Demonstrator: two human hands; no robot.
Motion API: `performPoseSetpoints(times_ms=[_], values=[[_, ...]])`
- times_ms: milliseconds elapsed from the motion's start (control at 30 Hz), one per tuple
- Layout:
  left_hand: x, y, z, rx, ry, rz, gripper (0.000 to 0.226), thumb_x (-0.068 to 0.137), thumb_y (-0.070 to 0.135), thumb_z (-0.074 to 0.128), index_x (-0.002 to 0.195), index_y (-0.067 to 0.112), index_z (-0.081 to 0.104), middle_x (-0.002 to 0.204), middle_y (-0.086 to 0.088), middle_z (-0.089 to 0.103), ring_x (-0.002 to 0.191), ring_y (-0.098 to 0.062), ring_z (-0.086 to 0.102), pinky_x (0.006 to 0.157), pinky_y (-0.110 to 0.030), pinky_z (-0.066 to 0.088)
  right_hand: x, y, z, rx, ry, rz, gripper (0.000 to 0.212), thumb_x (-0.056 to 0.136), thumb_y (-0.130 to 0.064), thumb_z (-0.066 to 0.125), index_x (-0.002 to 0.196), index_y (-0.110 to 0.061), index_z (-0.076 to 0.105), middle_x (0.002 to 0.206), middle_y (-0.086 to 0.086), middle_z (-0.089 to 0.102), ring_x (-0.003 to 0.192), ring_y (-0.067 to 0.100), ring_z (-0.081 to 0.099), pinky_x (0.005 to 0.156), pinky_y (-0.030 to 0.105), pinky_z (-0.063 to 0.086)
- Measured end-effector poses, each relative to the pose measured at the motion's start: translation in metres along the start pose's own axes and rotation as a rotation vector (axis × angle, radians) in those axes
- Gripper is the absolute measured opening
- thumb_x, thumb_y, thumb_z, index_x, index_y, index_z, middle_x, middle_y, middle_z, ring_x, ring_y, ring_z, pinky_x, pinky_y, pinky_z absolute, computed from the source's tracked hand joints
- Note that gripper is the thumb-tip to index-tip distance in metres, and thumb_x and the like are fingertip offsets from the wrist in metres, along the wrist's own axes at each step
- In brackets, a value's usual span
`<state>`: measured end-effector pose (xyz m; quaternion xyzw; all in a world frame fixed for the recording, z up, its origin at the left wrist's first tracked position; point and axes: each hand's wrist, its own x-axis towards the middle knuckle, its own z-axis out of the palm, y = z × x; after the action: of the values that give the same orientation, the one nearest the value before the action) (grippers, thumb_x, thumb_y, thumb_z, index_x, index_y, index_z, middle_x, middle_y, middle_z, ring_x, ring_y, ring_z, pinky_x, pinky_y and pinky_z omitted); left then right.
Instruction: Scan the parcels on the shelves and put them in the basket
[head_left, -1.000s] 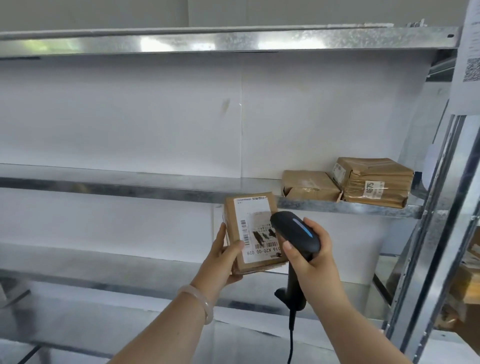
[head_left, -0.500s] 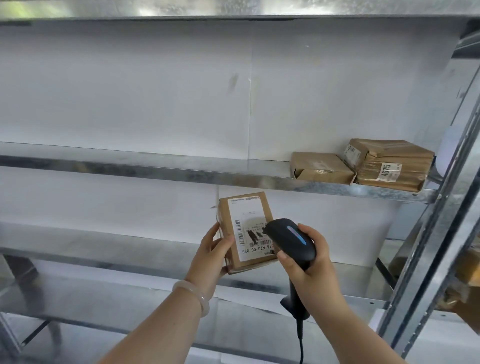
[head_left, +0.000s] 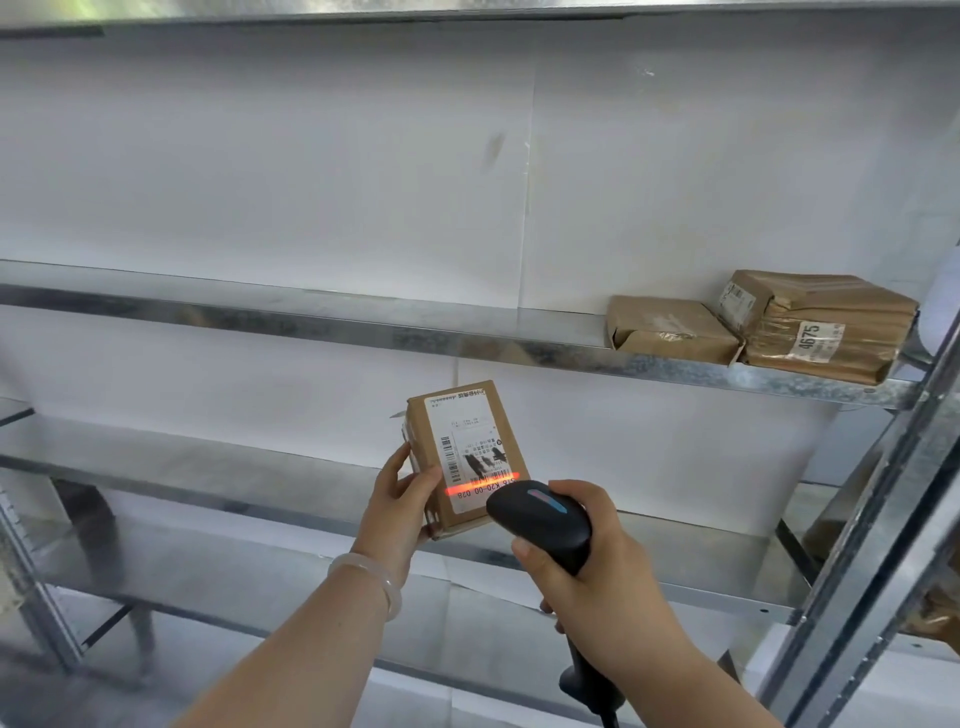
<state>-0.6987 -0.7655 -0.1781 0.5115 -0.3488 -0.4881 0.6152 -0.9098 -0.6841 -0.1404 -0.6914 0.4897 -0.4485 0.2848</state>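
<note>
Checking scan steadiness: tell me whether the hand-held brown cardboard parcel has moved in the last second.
Yes. The brown cardboard parcel has sunk down-left: its top met the grey metal middle shelf's front edge before, and now sits below it.

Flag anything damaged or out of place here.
The held box shows its label code upside down. On the shelf, the parcel marked 4675 looks crumpled and heavily taped. Nothing spilled.

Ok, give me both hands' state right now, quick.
Left hand: grips the small labelled parcel, thumb across its front.
Right hand: wrapped round the black scanner, whose red line falls on the parcel's label.
</note>
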Motion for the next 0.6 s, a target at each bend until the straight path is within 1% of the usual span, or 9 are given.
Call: performPoseSetpoints(times_ms=[100,167,267,333,367,400,467,533,600], values=[[0.001,-0.004,-0.005,-0.018,0.02,-0.003,0.042,0.092,0.039,0.066,0.128,0.053,0.047,0.103,0.018,0.069,0.101,-0.018,0.064,0.061,-0.032,0.059,0.001,0.001,0.0,-0.003,-0.001,0.003,0.046,0.077,-0.047,0.071,0.109,-0.056,0.04,0.088,-0.024,0.066,0.068,0.01,0.068,0.062,0.036,0.06],[0.001,-0.007,-0.01,-0.04,0.024,-0.004,0.04,0.093,0.036,0.065,0.126,0.053,0.049,0.096,0.02,0.071,0.101,-0.017,0.064,0.061,-0.033,0.059,0.001,0.002,0.001,-0.006,-0.012,0.006,0.045,0.077,-0.048,0.07,0.109,-0.056,0.039,0.089,-0.027,0.064,0.068,0.01,0.068,0.062,0.037,0.06],[-0.002,-0.009,-0.017,-0.047,0.045,0.002,0.039,0.093,0.036,0.065,0.125,0.052,0.049,0.103,0.017,0.069,0.103,-0.018,0.062,0.063,-0.033,0.06,0.004,0.003,0.006,-0.012,-0.038,0.003,0.045,0.075,-0.05,0.068,0.109,-0.057,0.038,0.091,-0.031,0.063,0.07,0.01,0.068,0.061,0.036,0.059],[-0.005,-0.01,-0.024,-0.049,0.078,0.004,0.04,0.093,0.036,0.065,0.126,0.051,0.049,0.104,0.013,0.07,0.103,-0.018,0.063,0.062,-0.032,0.059,0.008,0.005,0.012,-0.005,-0.048,-0.003,0.048,0.074,-0.052,0.067,0.112,-0.056,0.039,0.09,-0.026,0.065,0.072,0.009,0.068,0.062,0.034,0.059],[-0.006,-0.01,-0.029,-0.053,0.096,0.003,0.039,0.094,0.035,0.065,0.127,0.05,0.049,0.101,0.011,0.072,0.102,-0.019,0.064,0.063,-0.033,0.059,0.011,0.004,0.016,0.0,-0.049,-0.014,0.049,0.074,-0.051,0.067,0.114,-0.056,0.039,0.091,-0.026,0.066,0.075,0.007,0.068,0.063,0.029,0.058],[-0.008,-0.011,-0.035,-0.055,0.113,0.004,0.039,0.094,0.036,0.064,0.127,0.049,0.05,0.099,0.01,0.074,0.101,-0.019,0.066,0.063,-0.034,0.06,0.014,0.004,0.022,0.001,-0.049,-0.035,0.05,0.076,-0.049,0.069,0.115,-0.056,0.038,0.093,-0.029,0.065,0.079,0.002,0.066,0.063,0.019,0.055],[-0.011,-0.009,-0.051,-0.056,0.139,0.012,0.038,0.095,0.036,0.063,0.129,0.048,0.051,0.1,0.007,0.075,0.101,-0.02,0.067,0.065,-0.035,0.06,0.023,0.0,0.034,0.01,-0.06,-0.077,0.053,0.08,-0.042,0.072,0.114,-0.058,0.036,0.101,-0.043,0.057,0.089,-0.011,0.059,0.062,0.005,0.046],[-0.015,-0.003,-0.071,-0.069,0.153,0.027,0.039,0.096,0.037,0.062,0.131,0.046,0.05,0.098,0.006,0.076,0.102,-0.022,0.068,0.068,-0.038,0.061,0.034,-0.005,0.052,0.041,-0.08,-0.086,0.055,0.082,-0.038,0.073,0.112,-0.061,0.034,0.103,-0.05,0.05,0.089,-0.013,0.058,0.063,0.002,0.043],[-0.017,0.006,-0.096,-0.094,0.171,0.041,0.04,0.097,0.036,0.059,0.134,0.044,0.047,0.1,0.003,0.076,0.105,-0.024,0.068,0.077,-0.045,0.061,0.046,-0.012,0.075,0.084,-0.096,-0.094,0.057,0.083,-0.036,0.074,0.112,-0.063,0.033,0.102,-0.049,0.051,0.085,-0.009,0.061,0.062,0.003,0.045]])
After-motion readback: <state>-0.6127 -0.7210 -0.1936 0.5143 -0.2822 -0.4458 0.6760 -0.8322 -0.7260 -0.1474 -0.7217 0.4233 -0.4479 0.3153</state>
